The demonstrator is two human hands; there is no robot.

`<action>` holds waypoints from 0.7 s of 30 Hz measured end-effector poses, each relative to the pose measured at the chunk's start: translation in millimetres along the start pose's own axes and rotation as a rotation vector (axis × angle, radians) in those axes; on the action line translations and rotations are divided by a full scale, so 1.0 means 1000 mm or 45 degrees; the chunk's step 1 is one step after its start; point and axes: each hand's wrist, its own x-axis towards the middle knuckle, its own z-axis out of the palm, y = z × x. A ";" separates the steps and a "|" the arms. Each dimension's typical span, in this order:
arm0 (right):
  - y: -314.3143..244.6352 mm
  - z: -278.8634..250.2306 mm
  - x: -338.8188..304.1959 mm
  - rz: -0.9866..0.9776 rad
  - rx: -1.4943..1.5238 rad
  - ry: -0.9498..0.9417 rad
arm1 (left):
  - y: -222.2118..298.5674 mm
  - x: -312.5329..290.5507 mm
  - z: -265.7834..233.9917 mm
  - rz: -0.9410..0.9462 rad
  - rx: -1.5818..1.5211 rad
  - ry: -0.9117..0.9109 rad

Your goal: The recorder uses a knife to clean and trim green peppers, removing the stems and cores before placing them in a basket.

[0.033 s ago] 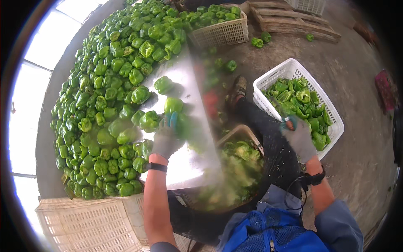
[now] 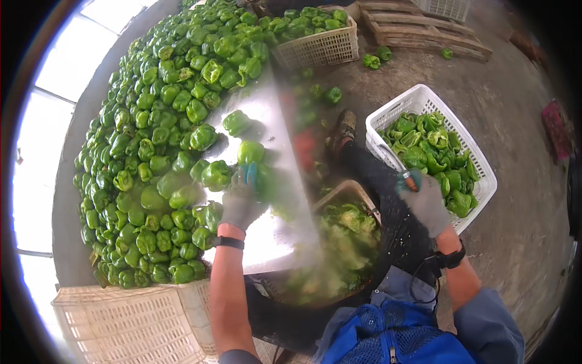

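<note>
Right hand [image 2: 427,206] shifted, clenching knife [image 2: 410,181] | left hand [image 2: 239,204] curled, hold unclear | table [image 2: 264,100], concrete floor [image 2: 521,151]

From my remote seat, I take this for a produce-handling workshop. I see heaped green peppers [image 2: 157,139] on a shiny bench [image 2: 270,124], a beige plastic crate [image 2: 318,51], a wooden pallet [image 2: 418,30] and a bare, stained floor [image 2: 515,121].

A blurred green pepper [image 2: 268,182] lies near nine o'clock; the orange-handled knife [image 2: 406,175], at three, points toward half past ten.
</note>
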 end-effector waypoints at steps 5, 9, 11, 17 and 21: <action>-0.048 0.034 -0.013 0.051 0.246 -0.397 | 0.020 -0.011 -0.001 -0.095 0.075 0.053; -0.074 0.070 -0.021 0.048 0.331 -0.454 | 0.013 -0.044 0.021 -0.106 -0.106 0.150; -0.081 0.092 -0.018 -0.104 0.383 -0.244 | 0.044 -0.064 0.032 -0.055 0.048 0.221; -0.104 0.150 0.057 0.017 0.443 -0.134 | 0.067 -0.077 0.030 -0.590 -0.487 0.556; -0.101 0.183 0.085 0.127 0.554 -0.309 | 0.084 -0.043 0.012 -0.674 -1.039 0.516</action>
